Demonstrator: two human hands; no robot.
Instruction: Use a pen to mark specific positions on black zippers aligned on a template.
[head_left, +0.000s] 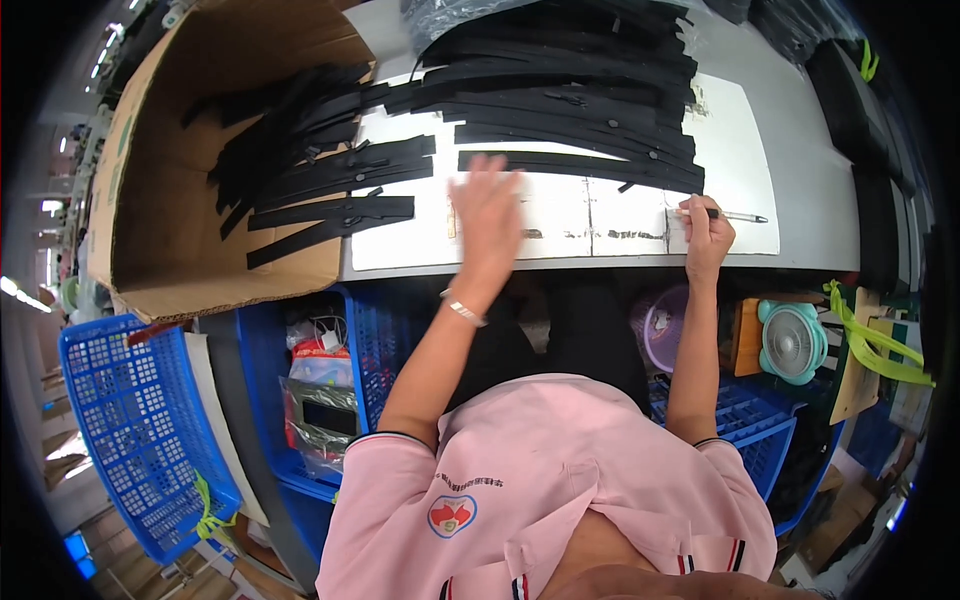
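Note:
Several black zippers point(570, 105) lie in rows across a white board point(740, 150) on the table. One zipper point(560, 165) lies apart at the near side of the rows, just above marked lines on the board. My left hand point(487, 220) is over the board at that zipper's left end, fingers stretched out and somewhat blurred, with nothing seen in them. My right hand point(707, 235) is closed around a pen point(743, 216) whose clear barrel points right, close to the zipper's right end.
At the left, a tipped cardboard box point(165, 190) has more black zippers point(330, 215) spilling from its mouth. Blue crates point(150, 430) stand below and left. A small teal fan point(793, 340) and a purple basket point(664, 328) are under the table's right side.

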